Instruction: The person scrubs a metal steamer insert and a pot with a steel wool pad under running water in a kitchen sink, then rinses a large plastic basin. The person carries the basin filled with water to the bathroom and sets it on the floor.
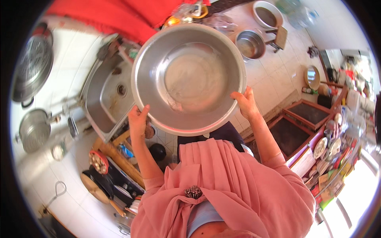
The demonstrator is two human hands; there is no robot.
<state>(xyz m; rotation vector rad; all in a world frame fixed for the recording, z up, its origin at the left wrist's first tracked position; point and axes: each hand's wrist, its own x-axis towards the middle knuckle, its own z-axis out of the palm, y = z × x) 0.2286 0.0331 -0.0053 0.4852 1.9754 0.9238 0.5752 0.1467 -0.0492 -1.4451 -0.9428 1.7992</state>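
A wide, round metal basin is held up in front of me, its hollow side facing the camera. Its inner surface looks wet and shiny, with a little clear liquid or sheen low on the wall. My left hand grips the rim at the lower left, thumb over the edge. On the right side of the rim, my right hand holds on in the same way, fingers behind. Just left of the basin is a stainless steel sink with a visible drain, partly covered by the basin.
On the tiled floor ahead stand a metal pot, a small wooden stool and a white tub of dark liquid. A red cloth hangs beyond the sink. Pots hang on the left wall. A crowded cabinet stands at right.
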